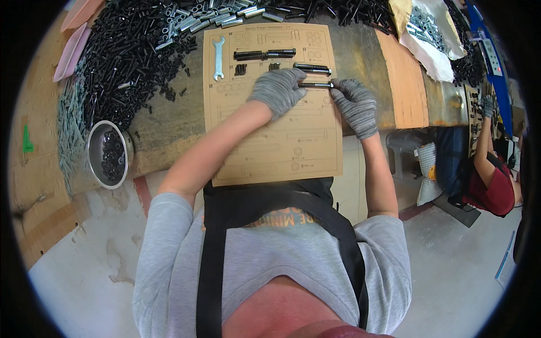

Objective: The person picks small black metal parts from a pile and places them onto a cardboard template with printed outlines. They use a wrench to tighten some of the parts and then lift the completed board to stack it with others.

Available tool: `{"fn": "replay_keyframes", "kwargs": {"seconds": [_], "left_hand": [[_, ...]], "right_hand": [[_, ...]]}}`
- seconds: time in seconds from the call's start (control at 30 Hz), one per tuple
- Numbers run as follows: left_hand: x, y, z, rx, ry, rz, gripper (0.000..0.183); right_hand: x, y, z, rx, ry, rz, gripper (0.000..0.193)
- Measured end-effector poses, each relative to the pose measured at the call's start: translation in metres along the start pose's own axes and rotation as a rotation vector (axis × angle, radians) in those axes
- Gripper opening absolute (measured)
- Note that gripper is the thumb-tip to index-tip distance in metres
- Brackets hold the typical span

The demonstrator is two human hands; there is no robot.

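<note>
A long black bolt [316,85] lies level between my two gloved hands, over the brown cardboard sheet [265,158]. My left hand [279,93] is closed at its left end, and my right hand [355,107] pinches its right end. Just above are more long black bolts [311,69]. Further up the sheet rests another group of long black bolts [265,54]. Small dark bolts [240,70] sit left of my left hand, with another small cluster [274,66] beside its knuckles. A silver open-ended wrench [218,58] stands along the sheet's upper left. Printed outlines cover the sheet.
A large heap of black bolts [127,50] covers the bench's far left. Silver sleeves [225,17] lie along the back. A metal bowl [92,163] holds dark washers or nuts. At far right, a co-worker's gloved hand [488,106] is over another sheet. White wrapping [437,56] holds silver hardware.
</note>
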State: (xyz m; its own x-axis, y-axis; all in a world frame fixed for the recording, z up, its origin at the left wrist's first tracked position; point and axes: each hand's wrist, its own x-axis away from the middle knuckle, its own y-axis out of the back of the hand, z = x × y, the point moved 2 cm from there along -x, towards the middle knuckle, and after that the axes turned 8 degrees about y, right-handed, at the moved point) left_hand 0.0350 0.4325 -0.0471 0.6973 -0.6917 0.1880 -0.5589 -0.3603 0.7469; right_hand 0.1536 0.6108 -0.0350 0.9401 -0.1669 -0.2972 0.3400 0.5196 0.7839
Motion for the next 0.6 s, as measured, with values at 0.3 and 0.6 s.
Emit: {"fn": "replay_keyframes", "kwargs": {"seconds": [0.3, 0.6], "left_hand": [[-0.001, 0.000, 0.001, -0.057, 0.017, -0.025, 0.030], [0.028, 0.028, 0.002, 0.174, 0.062, -0.003, 0.035]], "right_hand": [[-0.025, 0.015, -0.023, -0.149, -0.262, -0.025, 0.031], [-0.173, 0.007, -0.055, 0.510, -0.402, -0.073, 0.059]]}}
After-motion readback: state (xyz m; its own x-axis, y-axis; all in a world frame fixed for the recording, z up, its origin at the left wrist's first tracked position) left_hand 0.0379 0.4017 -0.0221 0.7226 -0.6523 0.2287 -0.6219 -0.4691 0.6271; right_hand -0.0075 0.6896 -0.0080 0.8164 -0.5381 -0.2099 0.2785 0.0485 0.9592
